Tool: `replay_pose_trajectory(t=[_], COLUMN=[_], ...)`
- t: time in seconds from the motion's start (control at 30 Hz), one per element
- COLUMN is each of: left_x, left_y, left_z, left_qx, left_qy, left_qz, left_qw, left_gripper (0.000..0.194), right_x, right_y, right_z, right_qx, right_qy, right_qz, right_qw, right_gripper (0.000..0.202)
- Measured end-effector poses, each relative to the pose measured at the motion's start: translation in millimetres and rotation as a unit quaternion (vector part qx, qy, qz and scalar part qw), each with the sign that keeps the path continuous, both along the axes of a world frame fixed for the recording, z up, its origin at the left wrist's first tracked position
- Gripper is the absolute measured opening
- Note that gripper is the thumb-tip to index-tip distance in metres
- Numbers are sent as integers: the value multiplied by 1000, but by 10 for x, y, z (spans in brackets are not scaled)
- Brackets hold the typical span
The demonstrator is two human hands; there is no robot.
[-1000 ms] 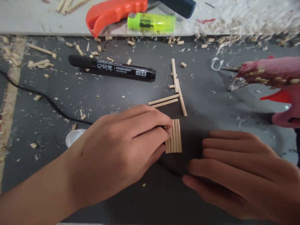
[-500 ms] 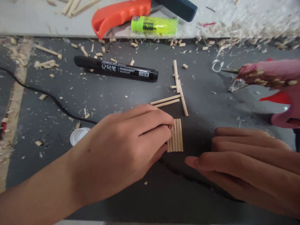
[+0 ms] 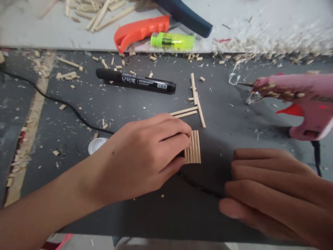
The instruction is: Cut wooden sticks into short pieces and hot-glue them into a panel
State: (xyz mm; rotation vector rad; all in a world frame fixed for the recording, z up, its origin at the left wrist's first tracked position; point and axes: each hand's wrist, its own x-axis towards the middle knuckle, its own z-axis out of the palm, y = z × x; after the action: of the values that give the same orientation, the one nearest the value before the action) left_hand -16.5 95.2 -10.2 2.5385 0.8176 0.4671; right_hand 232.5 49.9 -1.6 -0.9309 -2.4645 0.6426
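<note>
My left hand (image 3: 145,156) is closed at the left edge of a small panel of thin wooden sticks (image 3: 194,147) lined up side by side, pinching it between thumb and fingers. Its left part is hidden under the fingertips. To the right, clear of the panel, my right hand (image 3: 275,194) rests low with its fingers curled and close together; whatever may be inside them is out of sight. Just beyond the panel lie two loose sticks (image 3: 186,113), partly behind my left hand, and other sticks (image 3: 199,111) end to end.
A pink glue gun (image 3: 293,93) lies at right, its nozzle pointing left. Further back are a black marker (image 3: 137,81), a yellow-green lighter (image 3: 173,41) and an orange-handled tool (image 3: 145,29). A white cap (image 3: 96,145) and black cable (image 3: 70,107) are at left, among wood scraps.
The view has shifted, showing more of the table's near edge. My right hand has drawn slightly away from the panel and its thumb has lowered. My left hand keeps its grip.
</note>
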Motion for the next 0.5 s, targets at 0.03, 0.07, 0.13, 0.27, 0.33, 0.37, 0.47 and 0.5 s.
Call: replay_pose_trajectory(t=[0.03, 0.07, 0.13, 0.27, 0.33, 0.37, 0.47, 0.5], left_x=[-2, -3, -1, 15, 25, 30, 42, 44], left_y=[2, 5, 10, 8, -1, -7, -28, -34], left_z=[3, 6, 8, -10, -25, -32, -43, -44], left_qx=[-6, -13, -25, -21, -21, -24, -34, -38], left_qy=[2, 4, 5, -7, -12, -11, -13, -15], left_qz=[-1, -3, -5, -4, -3, -2, 8, 13], left_qw=[1000, 1000, 1000, 1000, 1000, 1000, 999, 999], left_gripper=[12, 14, 20, 26, 27, 28, 30, 31], right_x=[-2, -1, 2, 3, -7, -15, -41, -48], right_y=[31, 63, 114, 139, 125, 115, 93, 91], right_z=[-3, -6, -9, -54, -108, -134, -163, -150], right_qx=[20, 37, 32, -101, -177, -206, -214, -199], right_qy=[-10, -15, -6, 169, 263, 284, 261, 234], right_qz=[19, 26, -18, -237, -252, -234, -176, -161], right_qw=[1000, 999, 999, 951, 914, 907, 925, 938], right_gripper=[40, 44, 46, 15, 72, 90, 80, 60])
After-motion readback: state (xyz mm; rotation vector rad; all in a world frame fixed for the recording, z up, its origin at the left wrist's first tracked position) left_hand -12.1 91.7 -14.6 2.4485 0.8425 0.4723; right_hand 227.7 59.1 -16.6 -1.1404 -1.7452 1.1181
